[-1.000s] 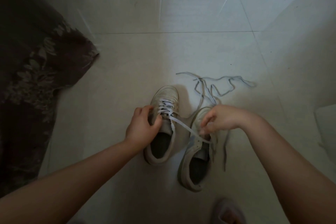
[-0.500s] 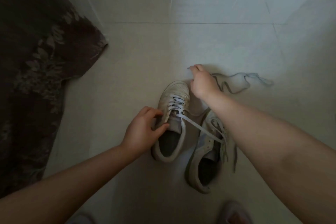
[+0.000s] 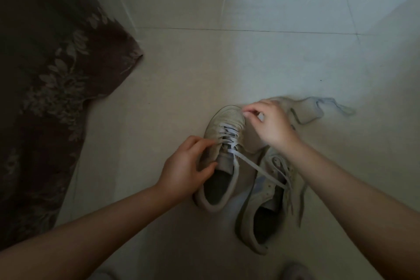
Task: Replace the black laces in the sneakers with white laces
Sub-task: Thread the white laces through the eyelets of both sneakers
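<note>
Pale floor tiles [image 3: 181,79] carry two sneakers side by side, with your hands working at the left one.

Your left hand [image 3: 185,167] grips the left sneaker [image 3: 223,157] at the side of its lacing, thumb and fingers curled around the upper. Your right hand [image 3: 269,124] sits just beyond that sneaker's toe, thumb and forefinger apparently pinching a lace end; motion blur makes this uncertain. A white lace [image 3: 252,162] crosses the left sneaker's eyelets and trails diagonally over the right sneaker [image 3: 263,211], which lies touching the left sneaker on its right. A loose lace [image 3: 318,109] lies on the tiles beyond the right sneaker. Dark patterned fabric [image 3: 45,75] lies well left of the left sneaker.
</note>
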